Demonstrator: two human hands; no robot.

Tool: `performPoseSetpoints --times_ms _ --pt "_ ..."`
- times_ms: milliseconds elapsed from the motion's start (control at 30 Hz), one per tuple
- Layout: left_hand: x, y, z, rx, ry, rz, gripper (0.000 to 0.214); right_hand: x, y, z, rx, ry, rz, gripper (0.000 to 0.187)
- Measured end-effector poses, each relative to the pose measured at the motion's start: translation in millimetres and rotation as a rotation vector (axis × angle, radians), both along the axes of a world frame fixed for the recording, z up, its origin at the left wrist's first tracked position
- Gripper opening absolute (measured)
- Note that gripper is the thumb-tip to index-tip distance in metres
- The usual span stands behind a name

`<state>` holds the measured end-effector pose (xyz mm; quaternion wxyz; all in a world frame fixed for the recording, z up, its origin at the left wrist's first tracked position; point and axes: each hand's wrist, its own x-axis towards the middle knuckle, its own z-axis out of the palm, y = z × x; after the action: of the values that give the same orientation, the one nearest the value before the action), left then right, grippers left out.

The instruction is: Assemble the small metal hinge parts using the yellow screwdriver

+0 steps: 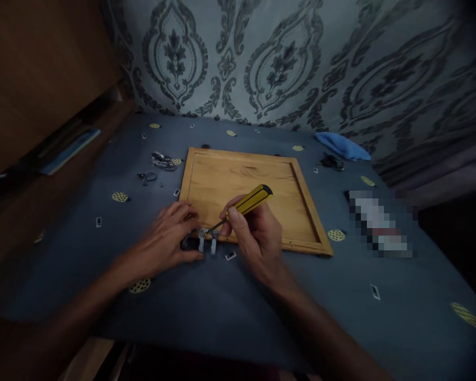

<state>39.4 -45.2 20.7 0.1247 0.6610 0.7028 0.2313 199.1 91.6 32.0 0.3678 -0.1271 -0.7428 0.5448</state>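
Observation:
A framed wooden panel [241, 182] lies flat on the table. At its near edge is a small metal fitting [202, 241], hinge-like, with two grey prongs pointing toward me; its exact kind is unclear. My left hand [168, 233] curls around the fitting's left side, fingers above and thumb below, partly hiding it. In my right hand [257, 233] is a screwdriver [249, 201] with a yellow and black handle, gripped between thumb and fingers. The screwdriver's shaft slants down to the left, its tip at the fitting.
Loose metal fittings [162, 160] lie left of the panel, with another piece [147, 177] nearer. Back right are a blue cloth [343, 146] and a dark object [333, 162]. A blurred-out item [381, 225] sits at right. Brown wooden furniture [35, 69] borders the left; patterned wallpaper rises behind.

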Motion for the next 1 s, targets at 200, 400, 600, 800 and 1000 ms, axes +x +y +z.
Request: performPoseSetpoints --times_ms 200,400,600,800,1000 --pt "0.9 0.0 1.2 0.011 0.008 -0.009 0.040 -0.9 0.6 -1.8 0.008 0.001 -0.015 0.015" --pt "1.8 0.8 6.8 -0.026 0.008 -0.012 0.041 -3.0 0.8 -4.5 0.001 -0.015 -0.002 0.015" --pt "1.7 -0.3 5.1 -0.013 -0.012 -0.006 0.037 -5.0 -3.2 -6.5 -0.031 -0.026 0.035 0.014" --pt "1.7 -0.2 3.2 -0.008 -0.006 -0.002 0.038 -5.0 -4.9 -4.6 -0.014 -0.008 0.037 0.011" --pt "0.7 -0.8 0.7 0.028 0.004 -0.014 0.039 -1.5 -0.2 -0.1 0.015 -0.016 -0.041 0.013"
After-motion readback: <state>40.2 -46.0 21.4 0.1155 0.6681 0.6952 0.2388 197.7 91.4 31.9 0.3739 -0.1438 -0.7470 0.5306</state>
